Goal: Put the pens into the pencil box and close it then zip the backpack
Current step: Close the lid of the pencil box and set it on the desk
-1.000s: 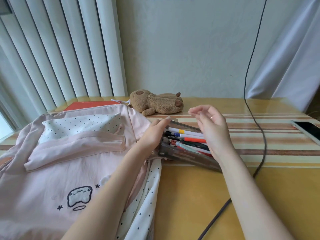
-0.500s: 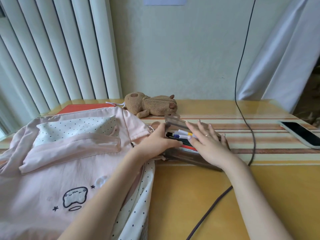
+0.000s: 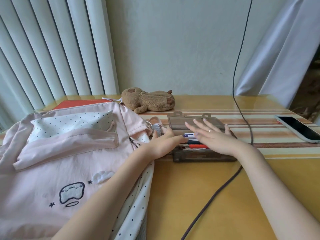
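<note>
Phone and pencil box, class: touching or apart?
Apart. The head view shows the phone lying at the table's right edge, with striped tabletop and a black cable between it and the pencil box.

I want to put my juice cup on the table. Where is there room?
Bare table lies in front of the pencil box, between the backpack and the cable. Another patch is right of the cable, near the phone. Around the hands and the plush toy it is crowded.
</note>
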